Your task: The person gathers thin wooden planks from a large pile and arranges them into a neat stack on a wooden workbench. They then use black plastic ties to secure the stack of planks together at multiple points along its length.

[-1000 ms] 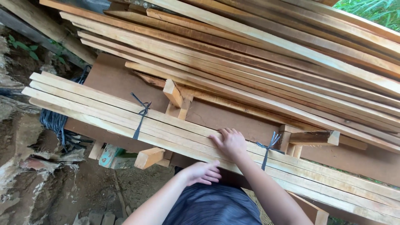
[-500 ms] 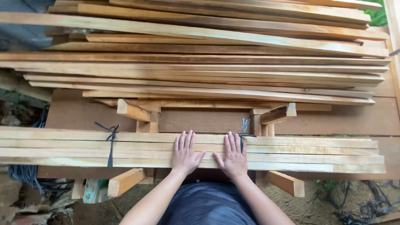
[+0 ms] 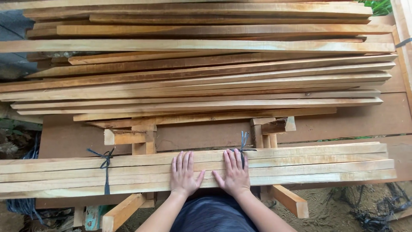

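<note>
A bundle of long pale wooden slats (image 3: 309,165) lies across in front of me, tied with dark string at the left (image 3: 105,160) and near the middle (image 3: 243,144). My left hand (image 3: 184,174) rests flat on top of the bundle, fingers spread. My right hand (image 3: 235,172) lies flat beside it, its fingers touching the middle tie. Neither hand grips anything. The bundle sits on short wooden blocks (image 3: 126,137) over a brown board (image 3: 343,124).
A big stack of loose long slats (image 3: 206,77) fills the far side of the board. Wooden legs (image 3: 292,201) stick out below the bundle. Dirt ground with black cord scraps (image 3: 369,215) lies at the lower right, green leaves (image 3: 380,6) at top right.
The view swung from tilted to level. My left hand came up onto the bundle beside the right; since half a second ago both hands stay flat with little movement.
</note>
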